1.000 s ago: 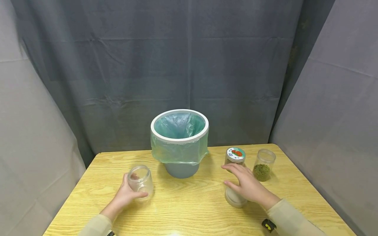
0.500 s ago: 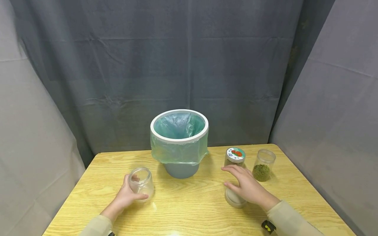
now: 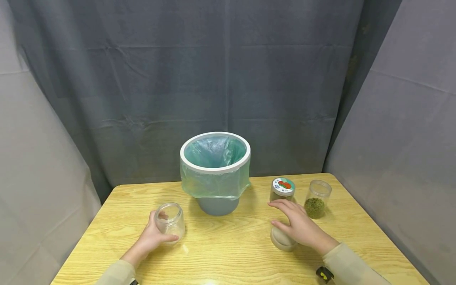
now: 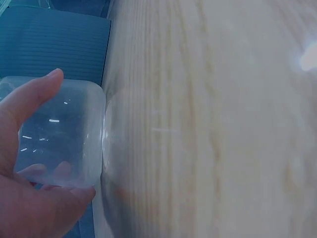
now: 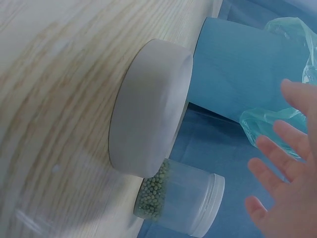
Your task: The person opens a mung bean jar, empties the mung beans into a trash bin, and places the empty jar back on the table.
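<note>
My left hand [image 3: 152, 236] grips a clear, wide-mouthed jar [image 3: 172, 226], thumb on the near side and fingers behind. The jar looks empty and stands upright; in the left wrist view its clear base [image 4: 94, 129] is right at the tabletop. Over on the right, my right hand [image 3: 297, 223] hovers with spread fingers and nothing in them. Partly under it lies a round, whitish, shallow disc-shaped piece [image 3: 280, 241], seen from the side in the right wrist view as a thick disc [image 5: 143, 109]. The fingers [image 5: 277, 156] are apart from it.
A grey bin [image 3: 218, 206] with a white rim and green liner stands at the back middle. Behind my right hand are a lidded jar [image 3: 283, 186] with a red picture and an uncovered jar of green grains [image 3: 315, 206]. Curtains [image 3: 228, 79] enclose the wooden table [image 3: 221, 253].
The jar in my left hand has shifted slightly towards me from its position a second ago, then stays put. My right hand holds nearly the same position throughout.
</note>
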Tool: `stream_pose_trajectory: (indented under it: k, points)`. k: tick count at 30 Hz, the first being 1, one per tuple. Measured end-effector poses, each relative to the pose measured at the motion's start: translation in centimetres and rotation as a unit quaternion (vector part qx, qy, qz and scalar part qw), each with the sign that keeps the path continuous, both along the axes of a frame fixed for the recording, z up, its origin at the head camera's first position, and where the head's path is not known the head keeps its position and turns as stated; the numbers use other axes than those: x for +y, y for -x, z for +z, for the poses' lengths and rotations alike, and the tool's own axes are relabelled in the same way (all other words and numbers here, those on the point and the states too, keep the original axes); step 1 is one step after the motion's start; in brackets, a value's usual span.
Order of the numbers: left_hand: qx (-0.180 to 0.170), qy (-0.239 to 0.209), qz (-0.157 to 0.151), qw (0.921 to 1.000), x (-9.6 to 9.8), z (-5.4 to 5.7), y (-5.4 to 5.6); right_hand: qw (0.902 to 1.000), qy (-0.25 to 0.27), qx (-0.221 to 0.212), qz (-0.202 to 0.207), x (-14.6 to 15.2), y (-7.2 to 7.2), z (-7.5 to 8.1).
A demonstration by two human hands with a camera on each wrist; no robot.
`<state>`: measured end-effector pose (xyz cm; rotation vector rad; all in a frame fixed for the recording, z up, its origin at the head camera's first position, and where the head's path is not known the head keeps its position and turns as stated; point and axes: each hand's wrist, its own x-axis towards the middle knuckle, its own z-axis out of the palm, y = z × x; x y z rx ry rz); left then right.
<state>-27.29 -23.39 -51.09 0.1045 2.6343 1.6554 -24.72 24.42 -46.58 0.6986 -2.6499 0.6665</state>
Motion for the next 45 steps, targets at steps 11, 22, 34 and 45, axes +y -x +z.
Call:
stream_pose_trajectory:
  k: [11,22,34,45]
  points:
    - [-0.002,-0.008,-0.005,0.9999,0.0,-0.1,0.1,1.0000,-0.004,0.007,0.003,0.0,0.0,-0.1]
    - [-0.004,0.004,-0.005,1.0000,0.1,0.0,-0.1,0.9999,-0.010,-0.003,0.004,-0.2,-0.1,0.1]
    - [-0.016,0.003,-0.026,0.9995,-0.1,0.4,-0.3,0.9999,-0.007,-0.004,0.008,-0.2,-0.1,-0.1]
    - [-0.004,0.100,-0.065,0.9928,-1.0,3.7,-1.7,1.0000,-0.005,0.002,0.008,-0.1,-0.1,-0.2]
